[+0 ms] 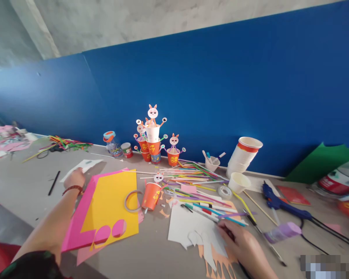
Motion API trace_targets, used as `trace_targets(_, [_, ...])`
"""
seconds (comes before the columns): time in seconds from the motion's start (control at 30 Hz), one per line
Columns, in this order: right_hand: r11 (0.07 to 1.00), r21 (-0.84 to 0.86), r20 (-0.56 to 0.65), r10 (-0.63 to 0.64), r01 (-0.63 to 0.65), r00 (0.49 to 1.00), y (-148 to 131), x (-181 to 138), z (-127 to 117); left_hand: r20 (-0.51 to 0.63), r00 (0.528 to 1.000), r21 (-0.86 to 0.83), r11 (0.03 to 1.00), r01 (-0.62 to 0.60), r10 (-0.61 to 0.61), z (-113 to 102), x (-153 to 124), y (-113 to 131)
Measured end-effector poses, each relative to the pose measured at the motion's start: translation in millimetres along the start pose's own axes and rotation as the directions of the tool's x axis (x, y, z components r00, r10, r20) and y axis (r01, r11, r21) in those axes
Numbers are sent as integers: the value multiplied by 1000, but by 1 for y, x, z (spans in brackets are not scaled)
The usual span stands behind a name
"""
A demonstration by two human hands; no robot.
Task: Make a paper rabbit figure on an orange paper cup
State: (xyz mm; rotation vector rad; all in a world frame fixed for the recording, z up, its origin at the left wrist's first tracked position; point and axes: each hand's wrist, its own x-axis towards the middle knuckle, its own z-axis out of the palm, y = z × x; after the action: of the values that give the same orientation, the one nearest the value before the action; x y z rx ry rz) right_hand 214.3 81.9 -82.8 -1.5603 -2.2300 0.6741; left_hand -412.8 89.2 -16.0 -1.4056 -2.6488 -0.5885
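My left hand [75, 179] reaches out to the left, its fingers curled onto a strip of white paper [88, 166]. My right hand [241, 242] rests at the front right with bent fingers over cut white paper [186, 224]; something dark shows at its fingers, too hidden to name. Beneath that paper lie peach paper cut-outs [218, 263]. Yellow paper [113, 201] lies over pink paper [72, 236] between the hands, with two pink circles [119, 228] on it. Beside it an orange cup with a rabbit face [151, 196] leans near a tape roll [127, 201].
Decorated rabbit cups [153, 146] stand stacked against the blue partition [192, 85]. Several pipe cleaners and sticks [192, 174] lie before them. To the right are stacked paper cups [242, 157], a blue glue gun [285, 205] with its cable, and a purple-capped glue stick [283, 231].
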Motion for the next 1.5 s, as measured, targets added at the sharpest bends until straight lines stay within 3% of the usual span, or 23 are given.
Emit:
trace_targets(0.07, [1000,-1,1,-7,7,1000,-1,0,-1,-42,993,1,994,111,-111,-5,0,1])
trace_targets(0.13, [1000,-3,-4,-16,16,1000,-1,0,-2,-57,989,-19,990,137,-138,-8,-4,2])
trace_targets(0.3, [998,-3,-20,-58,58,998,-3,0,-5,-51,999,-142,990,-1,-6,-6,-40,10])
trace_targets(0.47, [996,14,-78,-84,85,993,-4,-1,-4,-267,964,-261,961,-92,19,0,-109,30])
trace_targets(0.53, [994,25,-123,-103,107,987,-5,-3,-4,-344,936,-272,945,-179,79,1,-139,43])
trace_targets(0.63, [982,67,-190,-159,174,969,-12,-9,-5,-407,775,-192,784,-590,484,3,-182,65])
trace_targets(0.73, [938,243,-145,-218,249,965,-26,-17,-7,-299,613,-172,591,-788,731,10,-223,94])
trace_targets(0.83, [751,636,34,-256,176,966,-47,-24,-8,-185,515,-277,458,-845,837,17,-258,127])
trace_targets(0.93, [464,883,187,-215,-68,958,-66,-26,-7,-94,411,-446,331,-832,907,21,-283,155])
trace_targets(1.07, [366,916,190,-28,-167,981,-71,-29,-2,-5,281,-623,216,-752,960,29,-303,172])
trace_targets(1.1, [361,916,184,13,-176,983,-68,-31,-1,-23,286,-654,202,-729,958,31,-306,173])
trace_targets(1.13, [354,915,189,48,-194,981,-65,-34,0,-50,341,-685,217,-696,939,32,-308,175])
trace_targets(1.17, [345,914,200,76,-214,977,-61,-37,0,-65,441,-723,262,-639,895,33,-310,176])
trace_targets(1.2, [331,915,213,94,-233,972,-58,-41,0,-63,572,-777,319,-543,818,34,-311,179])
trace_targets(1.23, [311,918,222,106,-245,969,-54,-46,-1,-21,702,-838,370,-401,712,34,-312,184])
trace_targets(1.27, [286,925,228,114,-251,967,-52,-50,-2,66,787,-899,380,-221,613,34,-312,189])
trace_targets(1.3, [256,933,228,119,-252,966,-50,-54,-2,164,832,-944,329,-23,530,35,-311,195])
trace_targets(1.33, [224,942,227,123,-250,966,-49,-57,-2,283,819,-948,273,161,499,36,-310,202])
trace_targets(1.4, [163,956,227,128,-246,966,-48,-63,0,505,689,-858,215,466,521,40,-308,214])
trace_targets(1.47, [112,963,230,129,-244,965,-47,-65,3,616,560,-761,236,604,553,47,-306,222])
trace_targets(1.5, [89,967,227,128,-239,965,-46,-66,4,637,539,-743,252,620,551,49,-306,225])
